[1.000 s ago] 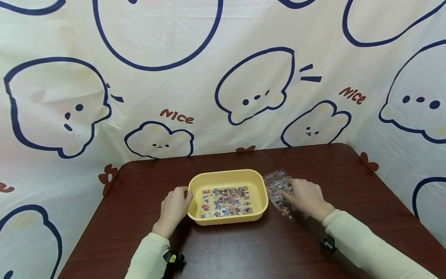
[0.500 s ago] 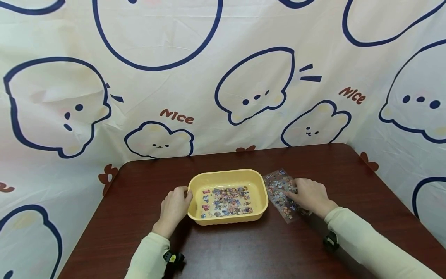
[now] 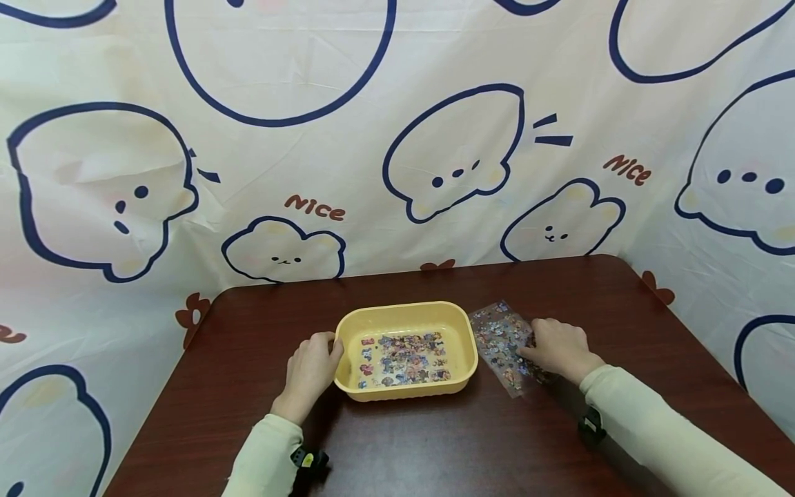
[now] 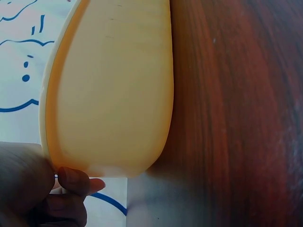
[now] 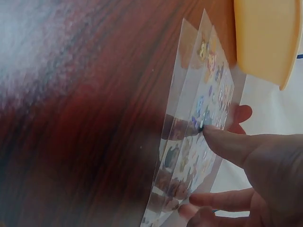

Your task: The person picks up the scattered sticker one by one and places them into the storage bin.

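Note:
A shallow yellow plastic basin (image 3: 406, 394) stands on the table with small colourful cartoon stickers (image 3: 406, 359) at its bottom. My left hand (image 3: 310, 369) grips the basin's left end; in the left wrist view its fingers (image 4: 73, 182) curl at the rim. To the basin's right lie several clear sticker sheets (image 3: 499, 338), slightly fanned and printed with tiny figures. My right hand (image 3: 562, 348) pinches their right edge. The right wrist view shows the thumb (image 5: 227, 142) on the top sheet and the other fingers along the far edge, partly hidden by the sheets.
The dark brown wooden table (image 3: 397, 449) reaches back to a white cloth backdrop (image 3: 360, 166) with blue cartoon outlines. Dark bands with small devices sit on the left wrist (image 3: 308, 458) and right wrist (image 3: 591, 422).
My right hand has slid slightly right across the sticker sheets, from their upper face to their right edge, and its fingers have drawn together. The left hand and basin have stayed put.

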A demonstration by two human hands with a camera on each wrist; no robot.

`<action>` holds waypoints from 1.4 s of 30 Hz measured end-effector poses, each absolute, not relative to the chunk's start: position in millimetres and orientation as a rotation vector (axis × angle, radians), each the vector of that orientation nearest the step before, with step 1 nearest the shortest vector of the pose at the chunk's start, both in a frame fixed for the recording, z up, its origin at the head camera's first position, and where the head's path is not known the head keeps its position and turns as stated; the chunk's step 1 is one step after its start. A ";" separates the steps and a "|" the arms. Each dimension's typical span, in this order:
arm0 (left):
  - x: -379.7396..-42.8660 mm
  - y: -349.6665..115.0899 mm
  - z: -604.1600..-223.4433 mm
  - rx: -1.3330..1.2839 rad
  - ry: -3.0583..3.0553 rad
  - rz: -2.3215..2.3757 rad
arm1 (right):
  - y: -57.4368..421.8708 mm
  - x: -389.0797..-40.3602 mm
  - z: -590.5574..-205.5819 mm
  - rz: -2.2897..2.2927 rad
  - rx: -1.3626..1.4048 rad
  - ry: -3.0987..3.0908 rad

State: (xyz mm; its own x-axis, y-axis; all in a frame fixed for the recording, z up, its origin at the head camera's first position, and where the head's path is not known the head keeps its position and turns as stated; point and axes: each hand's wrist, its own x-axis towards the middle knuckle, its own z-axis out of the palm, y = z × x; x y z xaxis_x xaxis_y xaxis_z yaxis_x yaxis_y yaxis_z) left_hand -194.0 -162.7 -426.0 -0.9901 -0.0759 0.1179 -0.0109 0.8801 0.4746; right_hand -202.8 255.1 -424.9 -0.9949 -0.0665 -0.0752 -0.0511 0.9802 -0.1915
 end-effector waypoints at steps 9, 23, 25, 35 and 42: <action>-193.6 -163.4 -425.7 0.050 -2.905 -0.728 | 260.2 -206.2 -422.0 -0.398 -0.033 2.977; -193.5 -162.4 -425.4 0.056 -2.912 -0.710 | 262.3 -212.7 -417.2 -0.467 0.011 2.891; -193.5 -162.5 -425.4 0.053 -2.913 -0.709 | 263.0 -213.6 -417.2 -0.470 0.012 2.887; -194.5 -162.8 -426.0 0.054 -2.921 -0.712 | 265.2 -214.5 -416.0 -0.491 0.023 2.860; -194.3 -162.2 -425.7 0.062 -2.926 -0.722 | 266.6 -213.2 -417.2 -0.469 0.015 2.884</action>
State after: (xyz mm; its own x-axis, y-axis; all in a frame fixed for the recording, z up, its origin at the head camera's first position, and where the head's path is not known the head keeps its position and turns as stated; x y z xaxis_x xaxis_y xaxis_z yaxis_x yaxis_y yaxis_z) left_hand -194.3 -162.2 -425.7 -0.9911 -0.0703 0.1129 -0.0097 0.8848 0.4659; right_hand -213.2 266.6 -417.2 -0.9760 -0.0247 -0.2163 0.0450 0.9491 -0.3117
